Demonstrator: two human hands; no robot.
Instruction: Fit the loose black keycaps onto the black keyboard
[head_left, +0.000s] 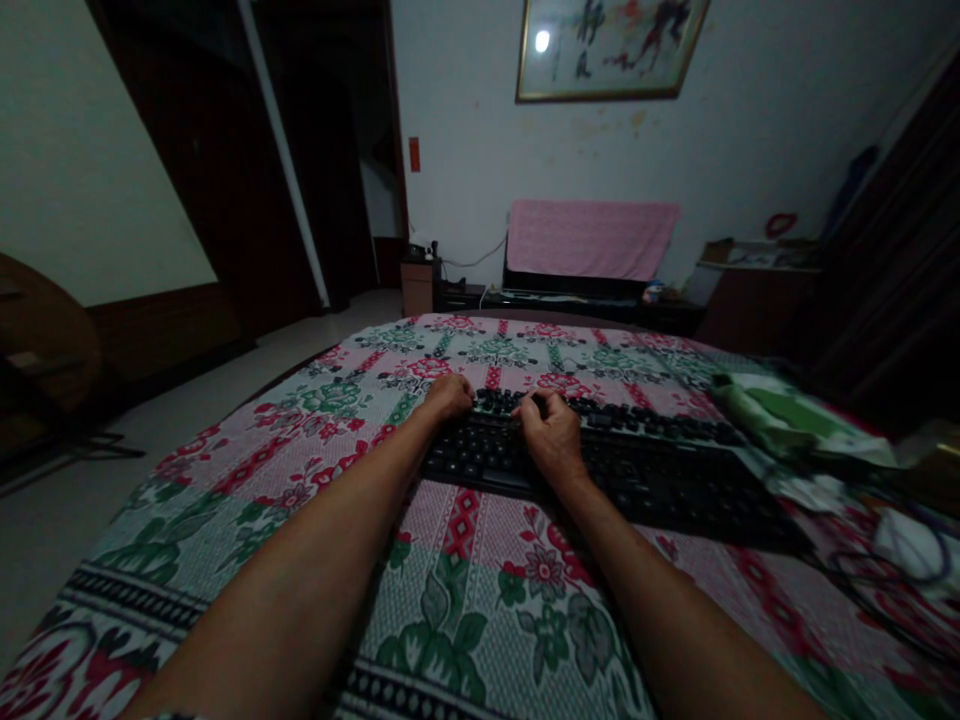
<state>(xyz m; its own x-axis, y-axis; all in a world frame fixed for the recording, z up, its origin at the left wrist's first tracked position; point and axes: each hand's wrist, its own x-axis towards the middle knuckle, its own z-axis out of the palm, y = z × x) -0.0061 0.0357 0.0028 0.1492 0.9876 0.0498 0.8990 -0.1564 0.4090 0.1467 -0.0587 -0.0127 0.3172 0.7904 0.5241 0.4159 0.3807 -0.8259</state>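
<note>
A black computer keyboard lies on the flowered tablecloth. Behind its far edge runs a row of loose black keycaps. My left hand is at the keyboard's far left corner, fingers curled together by the left end of the row; what they hold, if anything, is hidden. Over the left-middle part of the keyboard, my right hand has thumb and forefinger brought together in a pinch. Anything between those fingertips is too small and dark to make out. The right hand covers some of the keys.
A green and white packet lies right of the keyboard, with crumpled white tissue near it. Dark cables trail across the table's right side. Beyond the table, a pink towel hangs over a dark screen.
</note>
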